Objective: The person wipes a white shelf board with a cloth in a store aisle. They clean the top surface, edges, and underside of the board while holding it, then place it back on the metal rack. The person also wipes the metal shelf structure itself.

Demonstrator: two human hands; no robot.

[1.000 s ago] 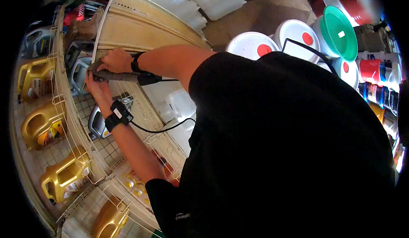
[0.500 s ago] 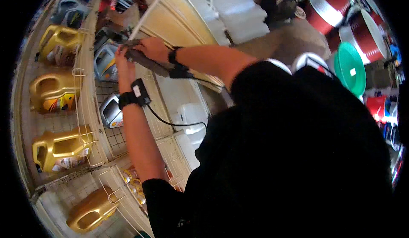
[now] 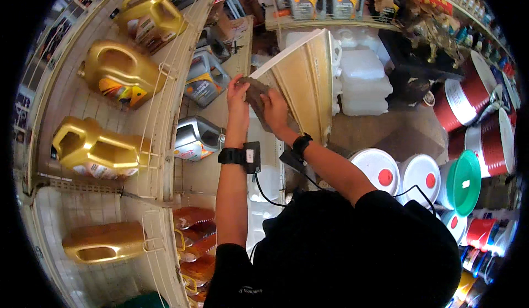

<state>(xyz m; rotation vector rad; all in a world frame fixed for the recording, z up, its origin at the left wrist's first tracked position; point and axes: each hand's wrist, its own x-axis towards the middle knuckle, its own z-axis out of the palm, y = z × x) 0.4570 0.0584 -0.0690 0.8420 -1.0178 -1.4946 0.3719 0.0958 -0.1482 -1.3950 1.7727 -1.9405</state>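
A dark grey-brown cloth (image 3: 257,100), crumpled and hanging downward, is held between my hands. The fingers of my left hand (image 3: 237,94) pinch its upper left edge. My right hand (image 3: 275,111) is closed on its right side, thumb toward the cloth. Just behind it stands a cream, ribbed shelf panel (image 3: 306,82), tilted, with a white upper edge. The cloth overlaps the panel's near left end; whether they touch I cannot tell. Left of my hands, a grey oil jug (image 3: 206,81) and a silver oil jug (image 3: 196,137) sit on the shelf.
Gold oil jugs (image 3: 124,75) line the left shelf behind a wire rail (image 3: 157,101). Translucent jugs (image 3: 363,82) are stacked beyond the panel. At right are white-lidded buckets (image 3: 376,170), a green basin (image 3: 466,184) and red drums (image 3: 468,96). Amber bottles (image 3: 197,250) fill a lower shelf.
The view has turned and shifted, so the shelves and panel appear lower and farther right. My hands have moved slightly apart, still holding the cloth.
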